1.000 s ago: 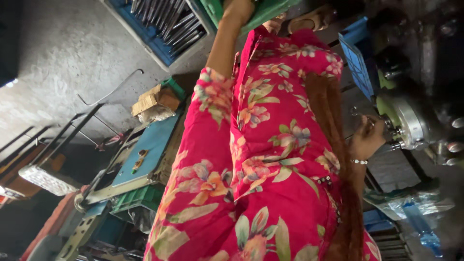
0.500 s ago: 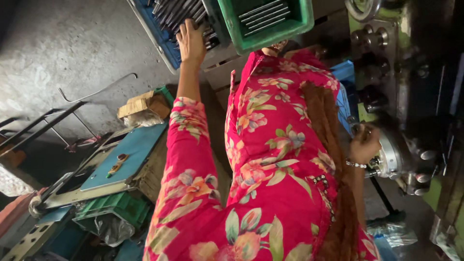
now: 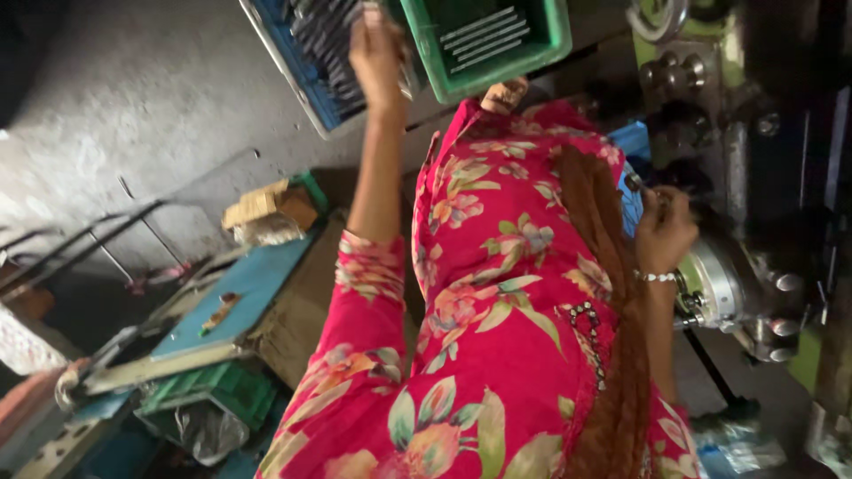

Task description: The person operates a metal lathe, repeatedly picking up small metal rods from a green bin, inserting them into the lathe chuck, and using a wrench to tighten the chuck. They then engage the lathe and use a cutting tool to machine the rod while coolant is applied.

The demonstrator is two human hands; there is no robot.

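- The left hand (image 3: 377, 49) is reaching up to the blue crate (image 3: 306, 62), which is lying at the top of the view and holding grey metal rods (image 3: 324, 35).
- The fingers of this hand are curling around a small metal piece (image 3: 406, 82) at the crate's edge, so its grip is grasping that piece.
- The green crate (image 3: 524, 40) is sitting just beside the blue one, with a few pale rods lying inside it.
- The right hand (image 3: 664, 232), wearing a beaded bracelet (image 3: 655, 277), is resting against the round metal part of a machine (image 3: 728, 284).
- Its fingers are bending inward, but whether its grip is clenching anything cannot be told.
- A pink floral sleeve (image 3: 359, 328) is covering the left arm.
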